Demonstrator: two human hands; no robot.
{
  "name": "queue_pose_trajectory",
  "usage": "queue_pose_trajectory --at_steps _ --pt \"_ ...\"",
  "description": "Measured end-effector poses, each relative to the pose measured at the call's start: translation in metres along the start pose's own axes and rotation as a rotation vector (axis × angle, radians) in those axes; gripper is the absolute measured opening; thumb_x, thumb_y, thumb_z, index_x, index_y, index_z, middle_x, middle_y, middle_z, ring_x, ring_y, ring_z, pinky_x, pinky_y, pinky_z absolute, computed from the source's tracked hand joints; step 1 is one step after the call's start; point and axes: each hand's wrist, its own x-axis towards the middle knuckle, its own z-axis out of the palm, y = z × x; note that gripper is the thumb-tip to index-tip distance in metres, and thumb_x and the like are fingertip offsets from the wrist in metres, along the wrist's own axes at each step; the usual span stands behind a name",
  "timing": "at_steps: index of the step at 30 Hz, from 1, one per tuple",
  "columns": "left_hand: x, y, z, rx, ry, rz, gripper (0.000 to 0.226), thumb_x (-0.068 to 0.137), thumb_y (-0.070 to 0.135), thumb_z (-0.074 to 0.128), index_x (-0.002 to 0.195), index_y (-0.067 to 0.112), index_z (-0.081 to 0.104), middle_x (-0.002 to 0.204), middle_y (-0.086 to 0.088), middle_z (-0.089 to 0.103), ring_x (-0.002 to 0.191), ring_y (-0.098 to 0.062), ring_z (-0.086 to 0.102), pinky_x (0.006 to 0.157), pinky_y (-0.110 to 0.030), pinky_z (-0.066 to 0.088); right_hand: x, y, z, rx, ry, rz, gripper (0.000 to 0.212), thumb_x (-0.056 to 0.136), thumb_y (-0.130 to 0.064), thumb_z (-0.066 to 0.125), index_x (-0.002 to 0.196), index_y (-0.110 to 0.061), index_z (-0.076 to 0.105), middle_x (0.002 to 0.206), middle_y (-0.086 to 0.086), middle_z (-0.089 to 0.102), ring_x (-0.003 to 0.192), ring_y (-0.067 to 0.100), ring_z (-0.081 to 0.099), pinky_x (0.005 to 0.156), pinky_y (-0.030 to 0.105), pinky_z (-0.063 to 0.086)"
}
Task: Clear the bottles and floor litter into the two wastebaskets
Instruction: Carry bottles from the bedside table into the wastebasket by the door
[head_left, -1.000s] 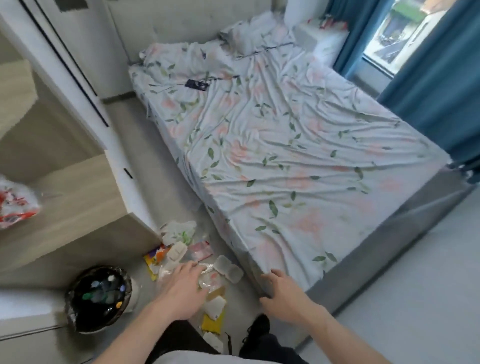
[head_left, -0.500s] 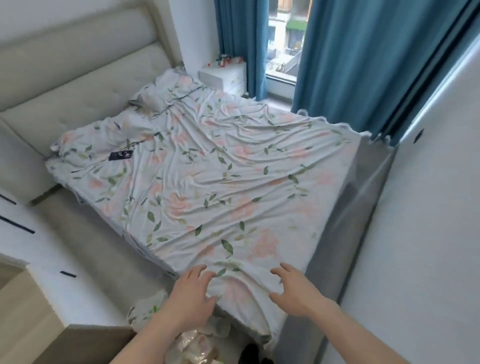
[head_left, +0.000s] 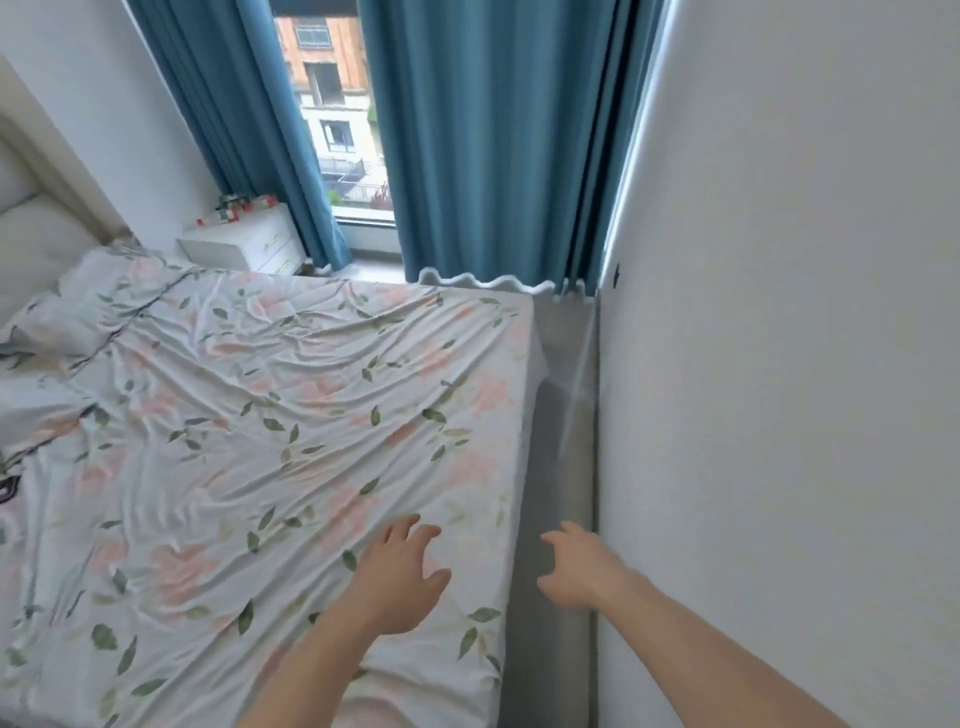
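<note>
My left hand (head_left: 400, 577) hovers over the foot corner of the bed (head_left: 260, 441), fingers spread and holding nothing. My right hand (head_left: 582, 571) reaches out over the grey bed frame (head_left: 558, 467) close to the white wall, fingers apart and empty. Small red and white items (head_left: 236, 210) stand on the white nightstand (head_left: 244, 241) by the window; they are too small to identify. No wastebasket and no floor litter show in this view.
The bed with its floral sheet fills the left and middle. A white wall (head_left: 779, 364) stands right beside the bed frame. Blue curtains (head_left: 483, 140) hang at the window behind the bed. A padded headboard (head_left: 26, 228) is at far left.
The view has swung up and to the right, away from the litter and the black wastebasket on the floor. Both hands lifted off the floor area and now hover over the bed's foot.
</note>
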Motion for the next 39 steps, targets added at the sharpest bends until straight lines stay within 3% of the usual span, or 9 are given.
queue_pose_trajectory --at_steps 4,12,25,32,39 --pt "0.043 0.019 -0.012 0.051 -0.04 0.026 0.065 0.099 0.054 0.047 0.158 0.033 0.028 0.169 0.003 0.013 0.155 -0.023 0.013 0.125 -0.039 0.019 0.024 0.014 -0.028 0.05 0.019 0.044 0.072 0.093 -0.036 0.054 0.158 -0.021 0.029 0.168 0.006 0.011 0.15 0.03 0.024 0.118 0.042 0.035" --pt "0.19 0.014 -0.048 0.027 -0.03 -0.015 0.065 0.099 0.057 0.046 0.157 0.034 0.029 0.169 0.002 0.015 0.155 -0.025 0.015 0.125 -0.043 0.02 0.135 0.028 -0.1 0.051 0.034 0.06 0.081 0.094 -0.038 0.054 0.163 -0.026 0.014 0.171 0.002 -0.002 0.156 0.027 0.008 0.124 0.04 0.022" --pt "0.321 -0.008 -0.145 -0.08 0.063 -0.089 0.063 0.097 0.057 0.049 0.154 0.035 0.031 0.167 0.003 0.016 0.154 -0.023 0.016 0.125 -0.041 0.019 0.279 -0.022 -0.252 0.03 0.004 -0.123 0.08 0.096 -0.046 0.058 0.162 -0.03 0.016 0.17 -0.005 -0.001 0.156 0.021 0.006 0.126 0.037 0.016" --pt "0.374 -0.009 -0.161 -0.172 0.098 -0.27 0.064 0.098 0.059 0.044 0.156 0.039 0.026 0.167 0.006 0.013 0.156 -0.022 0.009 0.126 -0.041 0.015 0.39 -0.036 -0.321 -0.087 -0.107 -0.279 0.081 0.095 -0.047 0.06 0.162 -0.032 0.016 0.17 -0.008 -0.001 0.156 0.017 0.006 0.126 0.038 0.019" --pt "0.469 0.032 -0.215 -0.264 0.119 -0.463 0.063 0.098 0.057 0.048 0.155 0.035 0.032 0.168 0.003 0.017 0.155 -0.023 0.015 0.125 -0.04 0.02 0.522 -0.029 -0.412 -0.227 -0.22 -0.4 0.081 0.094 -0.046 0.058 0.161 -0.031 0.016 0.17 -0.006 -0.001 0.156 0.021 0.008 0.124 0.042 0.025"
